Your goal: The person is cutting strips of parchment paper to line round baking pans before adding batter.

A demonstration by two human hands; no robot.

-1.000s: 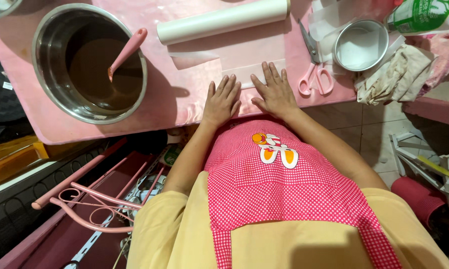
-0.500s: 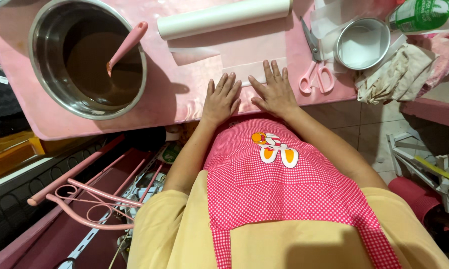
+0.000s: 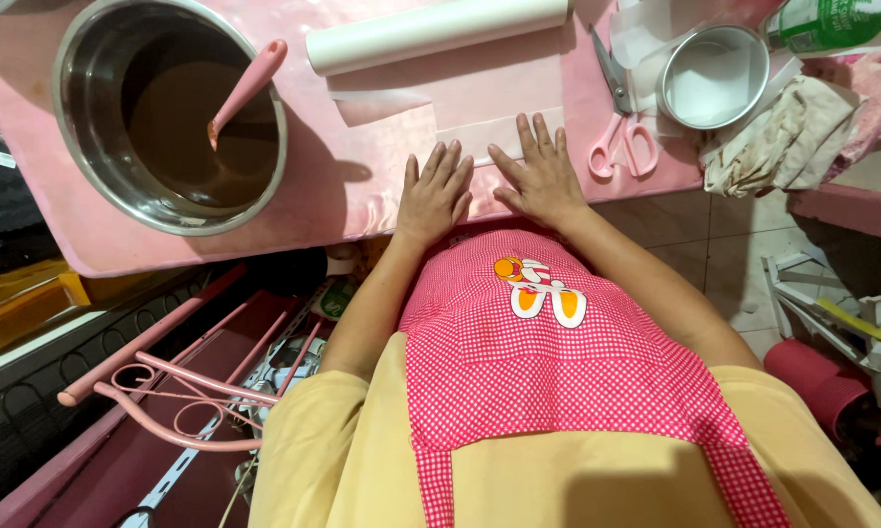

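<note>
Nothing much moved since earlier: left hand [image 3: 434, 196] and right hand [image 3: 541, 176] stay flat, fingers spread, grasping nothing, pressing a strip of parchment paper [image 3: 494, 134] on the pink tabletop [image 3: 362, 186] edge. Risk: strip slips or creases if pressure is uneven. Parchment roll [image 3: 436, 31] lies beyond; scissors [image 3: 621, 127] right, batter bowl [image 3: 172, 112] with pink spatula [image 3: 248, 86] left, round cake tin [image 3: 712, 76] far right.

Pink table [image 3: 264, 230] spans far side. Pale tiled floor [image 3: 724, 264] right. Dark red rack [image 3: 147, 430] with pink rails near left. Bright overhead light, hard shadows.
</note>
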